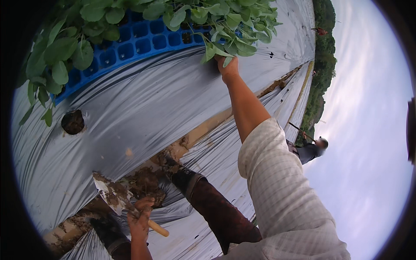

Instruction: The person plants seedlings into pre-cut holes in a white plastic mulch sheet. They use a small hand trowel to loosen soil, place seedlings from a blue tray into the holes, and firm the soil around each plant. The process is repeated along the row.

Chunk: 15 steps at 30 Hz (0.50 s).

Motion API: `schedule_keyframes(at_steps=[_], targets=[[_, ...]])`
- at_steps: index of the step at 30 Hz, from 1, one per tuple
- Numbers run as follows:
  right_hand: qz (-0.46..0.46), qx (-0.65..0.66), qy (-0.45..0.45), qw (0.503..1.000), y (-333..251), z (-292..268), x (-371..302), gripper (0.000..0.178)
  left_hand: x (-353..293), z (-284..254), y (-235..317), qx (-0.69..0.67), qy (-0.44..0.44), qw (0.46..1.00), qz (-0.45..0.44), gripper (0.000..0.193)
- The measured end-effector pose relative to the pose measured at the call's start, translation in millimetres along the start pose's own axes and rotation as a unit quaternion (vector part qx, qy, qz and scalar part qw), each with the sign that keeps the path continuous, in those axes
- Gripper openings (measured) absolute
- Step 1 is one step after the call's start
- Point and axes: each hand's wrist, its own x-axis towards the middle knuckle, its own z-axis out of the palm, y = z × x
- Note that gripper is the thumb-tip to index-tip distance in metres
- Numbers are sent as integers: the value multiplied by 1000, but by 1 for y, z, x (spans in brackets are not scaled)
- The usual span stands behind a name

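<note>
Leafy green seedlings [240,26] fill much of a blue cell tray [125,51] that lies on silver plastic mulch film [125,108]. Several of the tray's near cells hold no plant. At its right end my right hand [229,69] is closed on a seedling among the leaves, which partly cover the fingertips. Lower left, my left hand [139,219] grips a trowel by its pale wooden handle [158,228]. Wet soil coats the trowel's blade [113,193], which points up and left, close above the film.
A round planting hole [73,122] opens in the film left of centre. My muddy boots [180,173] stand in the soil furrow [203,129] between film-covered beds. Another person [308,149] with a long-handled tool is off to the right, before trees [324,56].
</note>
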Motion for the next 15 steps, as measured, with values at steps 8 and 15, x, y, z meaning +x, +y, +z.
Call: schedule_keyframes(at_steps=[8, 15], targets=[[-26, -227, 26, 973, -17, -4, -18, 25, -2, -2, 4, 0, -1, 1000, 1, 13], [116, -171, 53, 977, -16, 0, -24, 30, -7, -5, 9, -5, -1, 1000, 8, 12]])
